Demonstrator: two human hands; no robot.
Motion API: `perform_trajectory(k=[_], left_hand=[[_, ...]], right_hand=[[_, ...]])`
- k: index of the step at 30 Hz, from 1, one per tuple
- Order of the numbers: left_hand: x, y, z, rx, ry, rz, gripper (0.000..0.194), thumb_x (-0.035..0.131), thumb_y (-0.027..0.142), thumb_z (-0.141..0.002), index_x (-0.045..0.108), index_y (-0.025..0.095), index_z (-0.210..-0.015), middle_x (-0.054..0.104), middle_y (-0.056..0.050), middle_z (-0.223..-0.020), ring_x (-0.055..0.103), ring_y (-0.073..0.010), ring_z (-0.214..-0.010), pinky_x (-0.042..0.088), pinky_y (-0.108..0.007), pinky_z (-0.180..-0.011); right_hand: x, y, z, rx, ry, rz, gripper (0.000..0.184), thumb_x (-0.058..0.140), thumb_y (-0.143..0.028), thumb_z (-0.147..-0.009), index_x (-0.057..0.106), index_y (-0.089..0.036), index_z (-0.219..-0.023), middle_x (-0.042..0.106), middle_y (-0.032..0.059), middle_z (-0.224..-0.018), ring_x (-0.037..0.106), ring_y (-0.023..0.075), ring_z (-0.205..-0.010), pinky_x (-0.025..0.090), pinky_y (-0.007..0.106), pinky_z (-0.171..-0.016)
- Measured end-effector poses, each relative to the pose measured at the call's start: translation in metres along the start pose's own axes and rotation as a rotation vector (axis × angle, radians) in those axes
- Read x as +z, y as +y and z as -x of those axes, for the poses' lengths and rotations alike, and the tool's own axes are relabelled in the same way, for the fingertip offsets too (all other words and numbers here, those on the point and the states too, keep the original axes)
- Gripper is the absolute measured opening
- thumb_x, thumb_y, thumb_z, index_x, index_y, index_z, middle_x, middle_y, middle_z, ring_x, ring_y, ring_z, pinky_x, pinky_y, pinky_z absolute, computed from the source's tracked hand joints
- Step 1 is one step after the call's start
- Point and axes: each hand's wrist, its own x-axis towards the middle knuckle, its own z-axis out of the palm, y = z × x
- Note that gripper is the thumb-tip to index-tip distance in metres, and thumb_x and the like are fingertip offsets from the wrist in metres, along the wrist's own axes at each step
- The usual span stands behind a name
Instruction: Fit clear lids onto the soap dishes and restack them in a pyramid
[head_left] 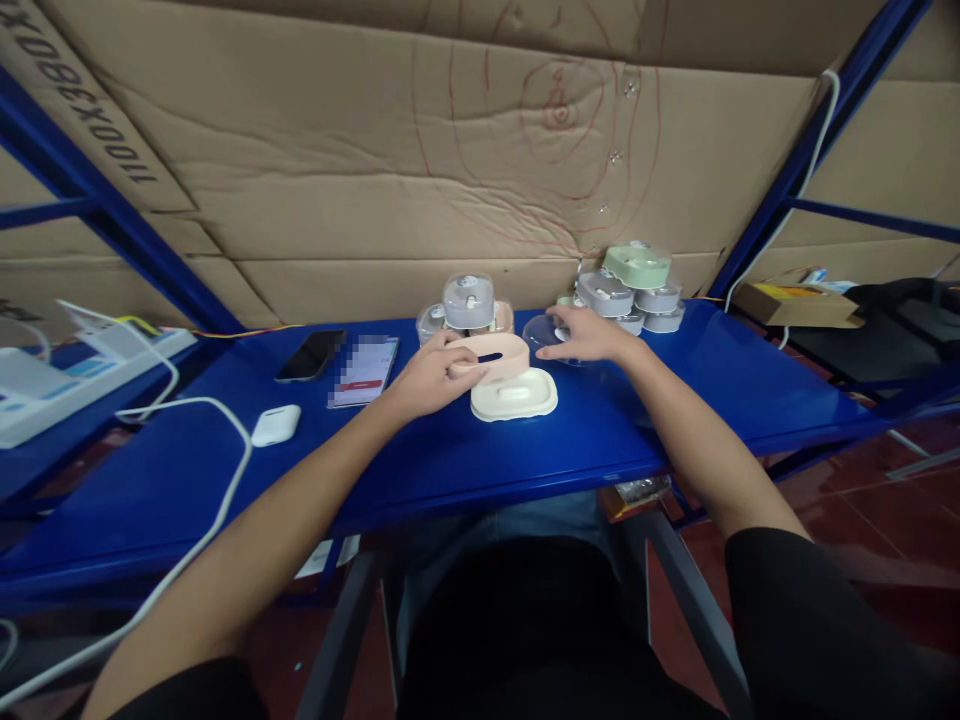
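In the head view, your left hand (433,378) pinches the left end of the peach oval shell (513,366), thumb on the near side and fingers beyond. The shell is in the middle of the blue table (420,460), just beyond the cream oval piece (514,396); you can't tell whether the two touch. Your right hand (592,335) has thumb and fingers spread across the clear cover (538,332), to the shell's right; whether they press firmly on it can't be told. Farther off are the left case stack (469,302) and, to the right, the green-topped stack (636,268).

The shell looks like light, fairly stiff plastic; hold it by its outer side walls, without squeezing hard. The clear cover looks thin, smooth and maybe slippery, easy to scratch or crack, so take it by opposite edges.
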Motion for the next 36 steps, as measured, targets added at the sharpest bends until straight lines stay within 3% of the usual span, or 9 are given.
perform_trajectory(k=[6, 21, 31, 36], left_hand=[[0.001, 0.001, -0.001, -0.071, 0.063, -0.029, 0.038, 0.079, 0.058, -0.093, 0.085, 0.022, -0.099, 0.066, -0.009, -0.116, 0.069, -0.031, -0.113, 0.057, -0.054, -0.112], [0.001, -0.001, -0.002, -0.063, 0.102, -0.012, 0.039, 0.077, 0.059, -0.096, 0.087, 0.021, -0.098, 0.067, -0.009, -0.112, 0.068, -0.0301, -0.112, 0.058, -0.054, -0.11], [0.001, 0.017, 0.004, 0.106, -0.076, 0.134, 0.044, 0.07, 0.061, -0.099, 0.086, 0.021, -0.11, 0.066, -0.013, -0.134, 0.065, -0.0344, -0.134, 0.053, -0.056, -0.12], [0.005, 0.016, 0.005, 0.115, -0.125, 0.137, 0.043, 0.071, 0.058, -0.1, 0.086, 0.021, -0.116, 0.067, -0.015, -0.136, 0.067, -0.034, -0.13, 0.058, -0.057, -0.115]], right_hand=[[0.001, -0.004, 0.001, -0.008, -0.151, 0.002, 0.1, 0.086, -0.07, -0.08, 0.061, -0.013, -0.159, 0.073, 0.023, -0.145, 0.073, 0.0434, -0.131, 0.058, 0.054, -0.113], [0.005, -0.001, -0.001, -0.005, -0.142, 0.033, 0.095, 0.089, -0.071, -0.078, 0.066, -0.02, -0.154, 0.076, 0.0188, -0.14, 0.074, 0.0402, -0.129, 0.061, 0.052, -0.111], [0.009, 0.004, -0.004, 0.011, -0.124, 0.154, 0.096, 0.085, -0.069, -0.082, 0.063, -0.01, -0.154, 0.073, 0.0247, -0.143, 0.072, 0.0422, -0.134, 0.061, 0.05, -0.108], [0.007, 0.002, -0.002, 0.032, -0.118, 0.186, 0.089, 0.085, -0.067, -0.082, 0.067, -0.011, -0.149, 0.073, 0.026, -0.143, 0.072, 0.0446, -0.133, 0.062, 0.052, -0.106]])
